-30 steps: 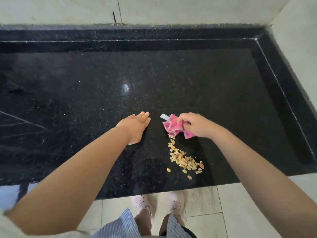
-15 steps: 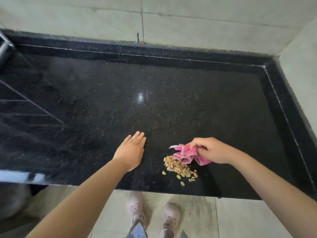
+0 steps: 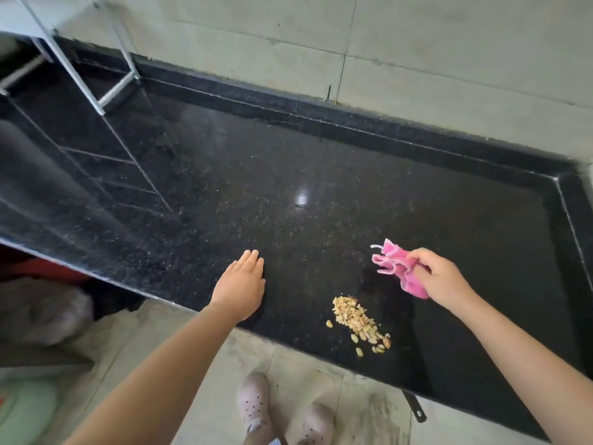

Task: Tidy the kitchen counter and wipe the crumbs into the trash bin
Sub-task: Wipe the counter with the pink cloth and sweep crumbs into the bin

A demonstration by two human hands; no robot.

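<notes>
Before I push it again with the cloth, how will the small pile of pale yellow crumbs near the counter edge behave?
The pile of pale yellow crumbs is loose bits, so it will probably scatter rather than move as one. A few strays already lie apart. The polished black stone counter looks smooth, so crumbs should slide easily. The crumpled pink cloth in the right hand looks floppy and may let some slip past.

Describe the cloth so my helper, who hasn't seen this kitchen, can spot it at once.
Look at the black stone counter and go to its near right part, where the right hand grips a bunched cloth. It sits just beyond the heap of pale crumbs, apart from them. It is the only bright pink thing on the dark counter.
</notes>
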